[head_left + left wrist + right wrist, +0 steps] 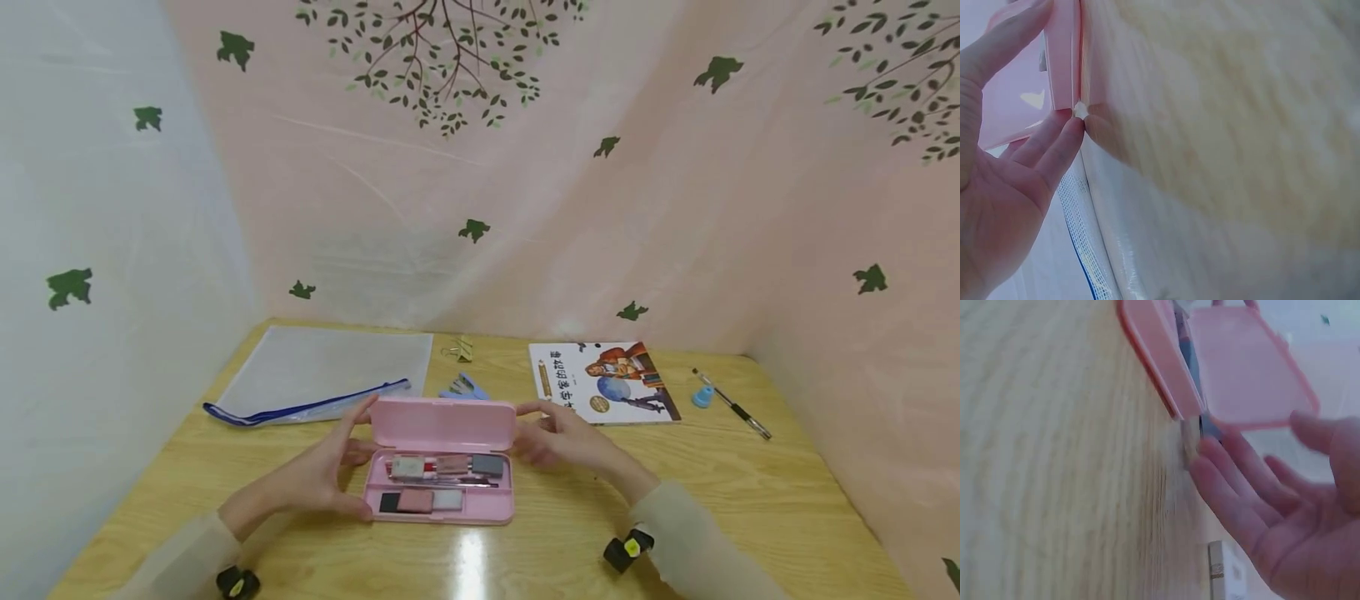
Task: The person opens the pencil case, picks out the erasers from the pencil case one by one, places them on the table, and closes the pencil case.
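Note:
A pink pencil case (487, 504) lies on the table with its lid (442, 425) raised. Inside, its upper compartment holds erasers (452, 465) and slim pens or pencils (468, 482); small blocks (415, 500) in black, pink and white sit in the lower one. My left hand (326, 471) spans the case's left end, thumb at the front corner, fingers at the rear corner and lid. At the lid's right edge, my right hand (558, 437) touches with a fingertip. Its other fingers (1235, 481), loosely extended, are by the rear corner in the right wrist view.
Behind the case lie a clear zip pouch (330, 358) with a blue edge, a gold binder clip (461, 348) and a blue object (463, 388). Farther right are an illustrated book (600, 383), a small blue item (702, 397) and a pen (738, 408). Printed cloth (420, 275) hangs around the table.

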Tool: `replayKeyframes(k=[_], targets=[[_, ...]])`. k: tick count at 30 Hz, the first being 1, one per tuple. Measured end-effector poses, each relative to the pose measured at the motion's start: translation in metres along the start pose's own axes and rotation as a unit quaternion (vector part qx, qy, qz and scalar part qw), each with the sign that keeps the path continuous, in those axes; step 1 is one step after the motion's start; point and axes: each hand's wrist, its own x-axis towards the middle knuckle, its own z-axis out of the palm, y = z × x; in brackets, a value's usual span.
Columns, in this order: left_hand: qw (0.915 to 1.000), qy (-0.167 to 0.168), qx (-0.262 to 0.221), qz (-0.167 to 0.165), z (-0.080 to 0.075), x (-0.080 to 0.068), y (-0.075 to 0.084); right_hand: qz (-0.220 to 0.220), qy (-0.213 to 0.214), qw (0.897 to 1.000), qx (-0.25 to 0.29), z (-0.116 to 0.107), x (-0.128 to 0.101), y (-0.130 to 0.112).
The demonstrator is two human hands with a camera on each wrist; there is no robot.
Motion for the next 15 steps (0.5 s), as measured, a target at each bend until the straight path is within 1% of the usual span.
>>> replayKeyframes(k=[1,3,5,6,8,10,12,15], targets=[[1.0000,-0.001,0.005,-0.004,0.000,-0.001,0.000,-0.020,0.025,0.999,-0.029,0.002,-0.002,-0.001],[0.9998,-0.003,0.013,-0.012,0.000,-0.001,0.001,-0.066,0.071,0.991,-0.087,0.008,-0.007,-0.003],[0.9996,-0.004,0.021,-0.021,0.000,-0.001,0.001,-0.107,0.100,0.981,-0.127,0.014,-0.011,-0.005],[0.9994,-0.006,0.024,-0.025,-0.001,-0.001,0.002,-0.124,0.107,0.977,-0.139,0.017,-0.013,-0.007],[0.9989,-0.009,0.031,-0.033,-0.001,-0.001,0.002,-0.152,0.112,0.969,-0.160,0.023,-0.016,-0.009],[0.9987,-0.011,0.035,-0.036,-0.002,0.000,0.002,-0.165,0.106,0.963,-0.182,0.028,-0.018,-0.010],[0.9985,-0.014,0.039,-0.036,-0.003,0.002,0.002,-0.173,0.094,0.956,-0.215,0.033,-0.019,-0.011],[0.9985,-0.017,0.040,-0.034,-0.003,0.003,0.001,-0.174,0.072,0.946,-0.262,0.038,-0.018,-0.011]])
